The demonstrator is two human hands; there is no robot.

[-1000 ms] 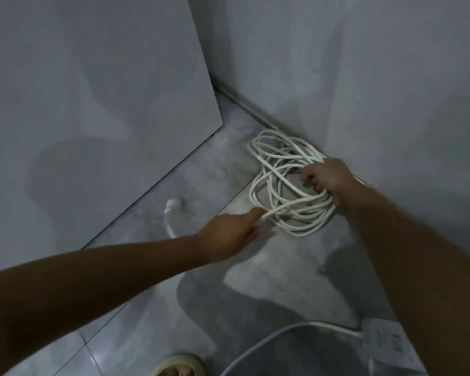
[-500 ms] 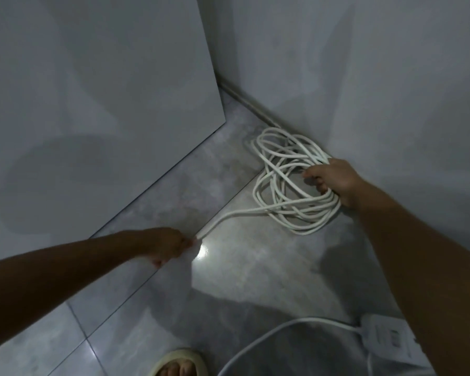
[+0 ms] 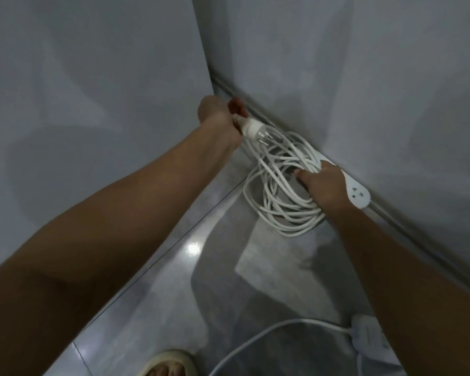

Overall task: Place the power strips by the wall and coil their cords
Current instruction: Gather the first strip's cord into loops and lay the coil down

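Our right hand [image 3: 324, 185], gripping the cord [image 3: 282, 213], is covering most of the far power strip [image 3: 360, 196]. Our left hand [image 3: 220, 115] is hiding the plug's [image 3: 251, 129] back end. Our right forearm [image 3: 407, 283] is hiding part of the near strip [image 3: 368, 333], and the bottom edge is cutting off our sandal [image 3: 166, 360].

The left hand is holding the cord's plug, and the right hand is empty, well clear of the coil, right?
Not quite. The head view shows the right hand is not empty: it grips the coiled cord, next to the power strip by the wall. The left hand does hold the plug.
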